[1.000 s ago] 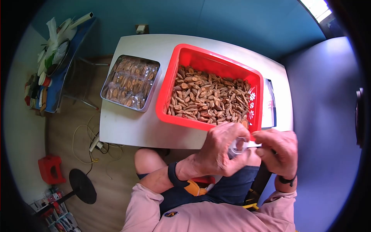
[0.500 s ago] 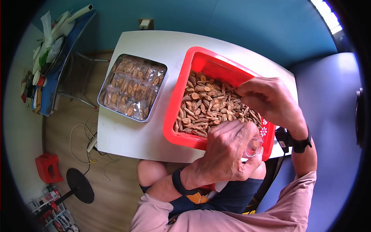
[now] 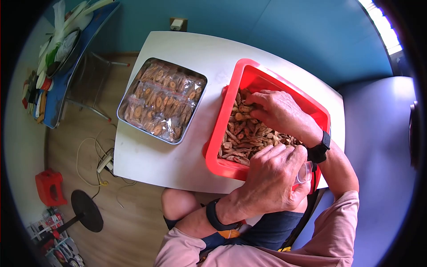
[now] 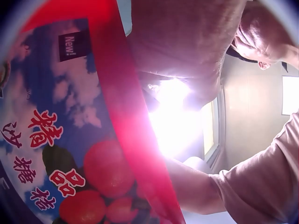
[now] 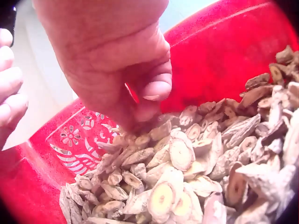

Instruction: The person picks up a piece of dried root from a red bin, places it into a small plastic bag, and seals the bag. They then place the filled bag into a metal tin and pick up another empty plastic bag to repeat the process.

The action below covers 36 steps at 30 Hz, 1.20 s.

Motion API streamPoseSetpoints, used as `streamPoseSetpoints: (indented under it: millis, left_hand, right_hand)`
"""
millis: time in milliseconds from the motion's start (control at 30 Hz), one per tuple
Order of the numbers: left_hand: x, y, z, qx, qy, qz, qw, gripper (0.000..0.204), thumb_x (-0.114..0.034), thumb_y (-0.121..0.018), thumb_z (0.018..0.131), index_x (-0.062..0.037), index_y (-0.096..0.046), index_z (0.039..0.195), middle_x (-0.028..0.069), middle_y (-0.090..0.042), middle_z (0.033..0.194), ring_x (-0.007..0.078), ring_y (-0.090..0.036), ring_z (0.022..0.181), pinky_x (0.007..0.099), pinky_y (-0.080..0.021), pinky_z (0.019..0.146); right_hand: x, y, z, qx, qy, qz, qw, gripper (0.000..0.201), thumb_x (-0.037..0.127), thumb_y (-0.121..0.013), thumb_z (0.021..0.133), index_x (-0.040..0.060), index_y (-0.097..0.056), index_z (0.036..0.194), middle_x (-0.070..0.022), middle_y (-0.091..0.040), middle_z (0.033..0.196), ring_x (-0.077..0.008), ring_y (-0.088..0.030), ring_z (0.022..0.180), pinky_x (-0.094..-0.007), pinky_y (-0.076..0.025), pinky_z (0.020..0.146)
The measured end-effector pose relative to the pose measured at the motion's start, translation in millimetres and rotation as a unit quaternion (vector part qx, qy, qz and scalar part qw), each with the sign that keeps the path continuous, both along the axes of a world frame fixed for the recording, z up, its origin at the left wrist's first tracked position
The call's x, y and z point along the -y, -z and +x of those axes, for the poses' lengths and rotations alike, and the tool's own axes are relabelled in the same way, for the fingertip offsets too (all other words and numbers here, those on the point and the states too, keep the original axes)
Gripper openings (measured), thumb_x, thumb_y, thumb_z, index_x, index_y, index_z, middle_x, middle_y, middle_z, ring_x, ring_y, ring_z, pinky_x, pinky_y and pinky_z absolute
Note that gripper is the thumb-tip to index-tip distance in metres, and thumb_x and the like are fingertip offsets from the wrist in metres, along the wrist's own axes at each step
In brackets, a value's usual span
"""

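Observation:
A red plastic basin [image 3: 217,147] holds a heap of brown dried root slices [image 5: 182,154]. My right hand [image 3: 284,113] reaches inside over the heap, its fingers bent down and the fingertips right at the slices. In the right wrist view a gap shows between thumb [image 5: 158,90] and finger. My left hand [image 3: 275,175] stays at the near rim, gripping a small clear plastic bag [image 3: 305,172] with a rounded open mouth. Left of the basin, a metal tin [image 3: 175,142] contains several clear packets of slices [image 3: 160,102].
Both containers stand on a white table [image 3: 155,173]. A panel printed with orange fruit [image 4: 70,116] fills the left side of the left wrist view. Cables and a power strip [image 3: 106,162] lie on the floor, near a red plastic object [image 3: 50,187].
My right hand has left the bag's mouth and moved up and left into the basin, among the slices. My left hand keeps the bag near the rim.

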<state>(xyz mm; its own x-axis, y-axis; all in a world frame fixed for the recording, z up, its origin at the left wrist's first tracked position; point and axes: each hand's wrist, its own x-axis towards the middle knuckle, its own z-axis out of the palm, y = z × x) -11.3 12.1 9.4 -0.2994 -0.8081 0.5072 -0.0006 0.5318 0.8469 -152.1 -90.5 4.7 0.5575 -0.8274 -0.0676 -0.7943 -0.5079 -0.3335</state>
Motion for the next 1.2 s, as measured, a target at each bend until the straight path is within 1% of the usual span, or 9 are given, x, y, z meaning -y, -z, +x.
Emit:
streamPoseSetpoints:
  millis: [300,400,567,733,833,867,1000,1067,1200]
  left_hand:
    - [3.6,0.9,0.6,0.003,0.003,0.024,1.0,0.026,-0.015,-0.071,0.074,-0.0055,-0.053,0.089,0.013,-0.057,0.072,0.0346,-0.061,0.068,0.0439,-0.05,0.064]
    - [5.7,0.1,1.5,0.008,0.002,0.017,1.0,0.026,-0.014,-0.072,0.074,-0.0056,-0.053,0.089,0.0132,-0.057,0.072,0.0349,-0.061,0.068,0.0439,-0.05,0.065]
    - [9.6,-2.9,5.9,0.005,-0.009,0.024,1.0,0.024,-0.012,-0.072,0.073,-0.0064,-0.053,0.086,0.0114,-0.057,0.07,0.0328,-0.062,0.065,0.0412,-0.05,0.062]
    - [12.4,-2.2,10.0,0.029,-0.029,0.024,0.999,0.021,-0.009,-0.071,0.073,-0.0056,-0.056,0.087,0.0118,-0.059,0.072,0.0315,-0.063,0.064,0.0394,-0.05,0.059]
    - [9.9,-3.9,7.1,0.039,-0.025,0.016,0.999,0.022,-0.009,-0.072,0.072,-0.0055,-0.055,0.086,0.0111,-0.059,0.07,0.0306,-0.063,0.064,0.0387,-0.05,0.058]
    - [8.6,-4.3,5.7,0.047,-0.025,0.021,0.998,0.022,-0.01,-0.072,0.072,-0.0055,-0.055,0.086,0.0108,-0.059,0.069,0.0303,-0.063,0.063,0.0384,-0.05,0.058]
    - [4.2,-5.6,-0.9,0.069,-0.021,0.009,0.997,0.023,-0.01,-0.073,0.072,-0.006,-0.055,0.086,0.0098,-0.059,0.068,0.0272,-0.062,0.061,0.0366,-0.049,0.057]
    - [2.4,-5.6,-4.4,0.069,-0.015,-0.001,0.998,0.023,-0.01,-0.074,0.072,-0.0059,-0.056,0.085,0.0094,-0.058,0.067,0.0264,-0.062,0.06,0.0362,-0.049,0.057]
    - [-3.2,-6.0,-9.6,0.089,0.007,-0.005,0.996,0.024,-0.013,-0.072,0.073,-0.0064,-0.056,0.089,0.0124,-0.061,0.07,0.0336,-0.065,0.066,0.0425,-0.052,0.061]
  right_hand:
    - [-3.0,-7.5,-1.1,0.001,0.028,0.008,1.0,0.018,0.006,-0.072,0.079,0.002,-0.062,0.094,-0.0153,-0.066,0.088,-0.0342,-0.065,0.083,-0.0431,-0.051,0.069]
    - [-8.1,-19.5,-1.0,0.019,0.084,0.057,0.995,0.02,0.004,-0.073,0.076,0.0015,-0.058,0.089,-0.0167,-0.063,0.083,-0.0386,-0.063,0.084,-0.047,-0.049,0.069]
    - [-26.5,-45.9,-10.7,0.104,0.152,0.114,0.976,0.026,0.001,-0.069,0.079,0.0002,-0.063,0.105,-0.016,-0.067,0.09,-0.0305,-0.066,0.084,-0.0406,-0.051,0.071]
    - [-62.0,-68.5,-35.4,0.144,0.135,0.022,0.98,0.028,0.003,-0.066,0.085,0.0002,-0.064,0.113,-0.0112,-0.067,0.094,-0.0214,-0.063,0.08,-0.033,-0.052,0.072]
    - [-92.6,-80.1,-51.4,0.335,0.227,0.204,0.891,0.016,0.014,-0.057,0.102,0.0021,-0.064,0.11,0.0023,-0.056,0.08,-0.0032,-0.051,0.068,-0.0214,-0.044,0.06]
    - [-104.9,-75.8,-54.2,0.362,0.233,0.176,0.885,0.017,0.016,-0.054,0.104,0.0036,-0.063,0.111,0.0051,-0.051,0.075,-0.0015,-0.045,0.061,-0.0191,-0.039,0.055]
    - [-149.7,-81.3,-66.4,0.494,0.276,0.225,0.793,0.021,0.017,-0.053,0.104,0.0015,-0.064,0.113,0.0057,-0.051,0.072,-0.0024,-0.042,0.057,-0.0177,-0.034,0.052]
    - [-169.6,-75.5,-62.3,0.539,0.334,0.171,0.754,0.019,0.013,-0.055,0.102,0.0007,-0.065,0.113,0.0038,-0.054,0.073,-0.0029,-0.044,0.057,-0.0179,-0.036,0.053]
    - [-196.1,-60.1,-65.9,0.626,0.344,0.153,0.682,0.023,0.01,-0.059,0.097,-0.002,-0.065,0.115,-0.0012,-0.062,0.075,-0.006,-0.051,0.058,-0.0191,-0.042,0.057]
